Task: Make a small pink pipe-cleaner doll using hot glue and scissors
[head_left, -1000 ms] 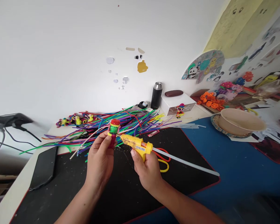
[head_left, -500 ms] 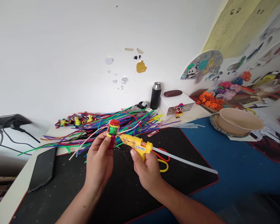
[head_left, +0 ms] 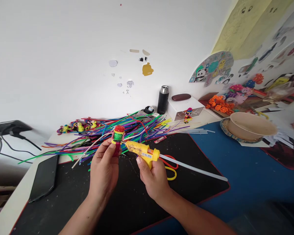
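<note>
My left hand (head_left: 104,166) holds a small pipe-cleaner figure (head_left: 118,136) upright, with a red top, a green middle and a dark pink lower part. Wrapped round the handle of a yellow glue gun (head_left: 138,149) is my right hand (head_left: 155,179). The gun's nozzle points left and meets the figure's right side; whether it touches cannot be made out. A long translucent glue stick (head_left: 193,167) sticks out of the gun's back. Behind both hands lies a heap of coloured pipe cleaners (head_left: 134,127).
A black mat (head_left: 127,202) lies under my hands, with a phone (head_left: 44,178) at its left. Farther back stand a black bottle (head_left: 163,100), a white box (head_left: 183,106) and another figure (head_left: 188,115). A beige bowl (head_left: 252,125) is at the right.
The view has shifted very slightly. Both hands keep their hold, and the nozzle stays at the figure's right side.
</note>
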A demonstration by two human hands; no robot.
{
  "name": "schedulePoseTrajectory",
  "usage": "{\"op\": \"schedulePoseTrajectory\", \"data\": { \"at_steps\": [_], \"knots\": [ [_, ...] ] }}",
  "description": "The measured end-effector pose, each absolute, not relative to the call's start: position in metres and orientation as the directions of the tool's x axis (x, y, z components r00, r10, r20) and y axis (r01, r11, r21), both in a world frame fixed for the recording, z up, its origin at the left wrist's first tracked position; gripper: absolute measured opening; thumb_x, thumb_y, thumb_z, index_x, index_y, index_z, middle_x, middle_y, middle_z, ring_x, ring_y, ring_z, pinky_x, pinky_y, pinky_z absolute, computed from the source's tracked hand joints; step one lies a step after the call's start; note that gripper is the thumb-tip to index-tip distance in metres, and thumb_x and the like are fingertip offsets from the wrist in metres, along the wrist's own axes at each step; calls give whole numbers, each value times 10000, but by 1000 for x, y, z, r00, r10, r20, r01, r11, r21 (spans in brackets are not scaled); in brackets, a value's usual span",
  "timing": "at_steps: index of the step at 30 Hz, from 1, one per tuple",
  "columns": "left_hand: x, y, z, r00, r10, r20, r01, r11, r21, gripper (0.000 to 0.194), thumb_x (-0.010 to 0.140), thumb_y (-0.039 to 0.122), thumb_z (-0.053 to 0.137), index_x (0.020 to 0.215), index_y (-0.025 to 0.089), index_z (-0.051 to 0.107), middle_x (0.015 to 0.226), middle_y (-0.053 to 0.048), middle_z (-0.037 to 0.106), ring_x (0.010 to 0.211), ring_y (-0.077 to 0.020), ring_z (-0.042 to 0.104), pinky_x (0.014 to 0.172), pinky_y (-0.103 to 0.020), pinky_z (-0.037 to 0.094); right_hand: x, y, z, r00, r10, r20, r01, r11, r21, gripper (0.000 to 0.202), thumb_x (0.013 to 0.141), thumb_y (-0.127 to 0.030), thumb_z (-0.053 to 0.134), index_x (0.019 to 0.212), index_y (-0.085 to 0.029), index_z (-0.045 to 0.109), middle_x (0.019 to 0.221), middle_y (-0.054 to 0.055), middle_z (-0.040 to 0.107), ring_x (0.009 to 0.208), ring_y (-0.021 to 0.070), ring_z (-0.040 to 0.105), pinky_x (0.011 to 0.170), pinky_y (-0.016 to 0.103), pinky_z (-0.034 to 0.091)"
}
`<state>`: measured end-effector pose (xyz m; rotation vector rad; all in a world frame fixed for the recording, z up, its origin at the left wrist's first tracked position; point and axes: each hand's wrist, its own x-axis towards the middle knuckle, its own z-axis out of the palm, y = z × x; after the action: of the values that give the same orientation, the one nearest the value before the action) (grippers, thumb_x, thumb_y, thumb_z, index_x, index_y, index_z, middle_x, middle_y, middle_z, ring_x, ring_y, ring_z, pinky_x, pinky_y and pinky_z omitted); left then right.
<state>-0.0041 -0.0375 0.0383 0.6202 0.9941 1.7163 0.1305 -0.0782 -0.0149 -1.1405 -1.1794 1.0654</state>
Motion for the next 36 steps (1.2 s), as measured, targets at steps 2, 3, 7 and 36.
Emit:
{"op": "schedulePoseTrajectory", "data": {
  "at_steps": [2, 3, 7, 36],
  "knots": [
    [-5, -38, 38, -351, 935, -53, -510, -143, 848, 309, 664, 296, 975, 889, 176, 801, 944, -7, 735, 829, -124, 619, 755, -215, 512, 131, -78, -15, 85, 989, 120, -21, 122, -992, 481, 984, -663, 601, 824, -212, 650, 534, -25, 493, 493, 153, 493, 407, 236, 374],
    [-5, -38, 38, -352, 935, -50, -510, -146, 848, 306, 668, 298, 973, 890, 176, 800, 945, -9, 734, 834, -124, 620, 758, -214, 512, 131, -78, -15, 82, 990, 119, -21, 121, -992, 482, 985, -666, 598, 825, -214, 651, 535, -23, 494, 495, 155, 496, 407, 237, 376],
    [-5, -37, 36, -343, 938, -50, -510, -141, 848, 299, 682, 294, 967, 904, 176, 804, 973, -18, 739, 853, -127, 625, 781, -215, 518, 131, -79, -13, 76, 990, 119, -16, 120, -993, 494, 984, -685, 590, 830, -220, 655, 536, -18, 497, 505, 167, 514, 411, 244, 389],
    [-4, -38, 37, -362, 931, -43, -504, -156, 849, 296, 675, 287, 970, 893, 182, 801, 949, -5, 732, 825, -118, 617, 774, -213, 512, 132, -80, -11, 63, 994, 93, -44, 96, -994, 488, 983, -668, 587, 810, -215, 636, 531, -39, 451, 482, 143, 449, 417, 240, 371]
  ]
}}
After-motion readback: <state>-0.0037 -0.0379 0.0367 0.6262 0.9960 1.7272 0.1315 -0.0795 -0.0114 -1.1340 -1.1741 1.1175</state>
